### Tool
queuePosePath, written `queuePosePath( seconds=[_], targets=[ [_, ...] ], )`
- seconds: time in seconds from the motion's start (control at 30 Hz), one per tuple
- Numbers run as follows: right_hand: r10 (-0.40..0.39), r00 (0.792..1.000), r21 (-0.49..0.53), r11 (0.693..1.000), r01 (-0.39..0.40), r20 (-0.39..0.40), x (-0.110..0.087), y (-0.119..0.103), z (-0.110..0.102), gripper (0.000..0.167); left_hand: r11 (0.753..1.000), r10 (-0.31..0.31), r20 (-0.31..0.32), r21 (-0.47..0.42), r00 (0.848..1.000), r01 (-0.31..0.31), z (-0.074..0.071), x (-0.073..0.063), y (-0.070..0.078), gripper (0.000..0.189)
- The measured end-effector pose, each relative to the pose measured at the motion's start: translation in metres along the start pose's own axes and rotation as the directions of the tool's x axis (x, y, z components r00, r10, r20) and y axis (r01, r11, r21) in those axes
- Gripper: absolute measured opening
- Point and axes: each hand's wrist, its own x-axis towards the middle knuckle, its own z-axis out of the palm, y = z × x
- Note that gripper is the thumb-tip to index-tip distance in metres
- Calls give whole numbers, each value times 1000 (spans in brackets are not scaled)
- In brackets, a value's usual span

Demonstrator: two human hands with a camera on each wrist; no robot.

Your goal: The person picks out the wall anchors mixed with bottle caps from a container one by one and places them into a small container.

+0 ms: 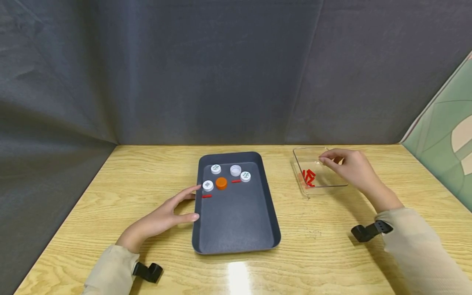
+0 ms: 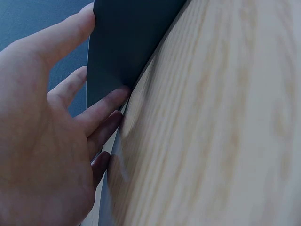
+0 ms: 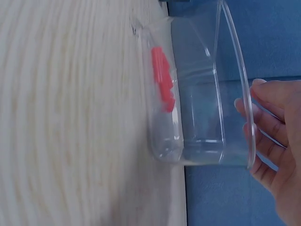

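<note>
My left hand (image 1: 164, 215) rests its spread, mostly straight fingers and thumb against the left side of a dark grey tray (image 1: 239, 225). In the left wrist view, its fingertips touch the tray's outer wall (image 2: 122, 47). On the tray lie several white bottle caps (image 1: 208, 186), an orange cap (image 1: 221, 183) and two small red sticks (image 1: 207, 196). My right hand (image 1: 350, 166) is above the right part of a clear plastic box (image 1: 326, 187), fingers loosely bent. Nothing shows between its fingertips. Several red sticks (image 3: 162, 77) lie at the box's left side.
The tray and box stand apart on a wood-grain table (image 1: 306, 229). A dark grey cloth (image 1: 221, 82) hangs behind the table, and a green patterned panel (image 1: 446, 131) stands on the right. Black wrist cameras (image 1: 147, 272) are strapped over both sleeves.
</note>
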Motion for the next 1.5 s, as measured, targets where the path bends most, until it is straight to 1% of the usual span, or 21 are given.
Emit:
queuePosePath(
  seconds=[0.23, 0.37, 0.43, 0.63, 0.83, 0.93, 1.0, 1.1, 1.17, 1.23, 1.33, 1.4, 1.5],
  targets=[
    [-33, 999, 11, 999, 33, 1, 2, -12, 3, 18, 1000, 7, -5, 14, 1000, -7, 0, 0, 0, 77],
    [-49, 999, 37, 998, 48, 16, 3, -21, 3, 18, 1000, 1, -6, 13, 1000, -1, 0, 0, 1, 77],
    [-57, 998, 54, 997, 56, 20, 4, -27, 3, 17, 1000, 0, -6, 13, 1000, 0, 0, 0, 2, 77],
    [-114, 993, 82, 990, 113, 14, 8, -45, 9, 10, 1000, 4, -2, 14, 1000, -4, -1, -1, 2, 77],
    [-168, 984, 122, 980, 160, 59, 12, -63, 17, 8, 1000, 4, -4, 14, 1000, -4, -1, 0, 0, 77],
    [-189, 980, 111, 977, 181, 68, 15, -71, 22, 7, 1000, -4, -9, 9, 1000, 4, 0, 1, -1, 77],
    [-190, 978, 117, 977, 179, 91, 16, -76, 26, 7, 1000, -11, -14, 6, 1000, 11, 0, 1, -1, 76],
    [-174, 975, 130, 979, 157, 137, 18, -83, 31, 9, 1000, -15, -18, 2, 1000, 15, 0, 2, -1, 77],
    [-175, 971, 157, 976, 149, 162, 20, -88, 35, 9, 1000, -9, -16, 7, 1000, 9, 0, 2, -2, 77],
    [-191, 966, 171, 972, 162, 172, 22, -93, 40, 8, 1000, -2, -14, 11, 1000, 2, 0, 1, -2, 77],
    [-229, 957, 191, 962, 195, 176, 24, -100, 48, 6, 1000, 4, -13, 22, 1000, -4, 0, 1, -1, 77],
    [-253, 950, 206, 955, 214, 183, 27, -104, 53, 6, 1000, -3, -17, 17, 1000, 4, 1, 0, -1, 77],
    [-293, 935, 232, 941, 246, 198, 30, -109, 61, 6, 1000, -4, -14, 18, 1000, 4, 1, 0, -1, 77]
  ],
)
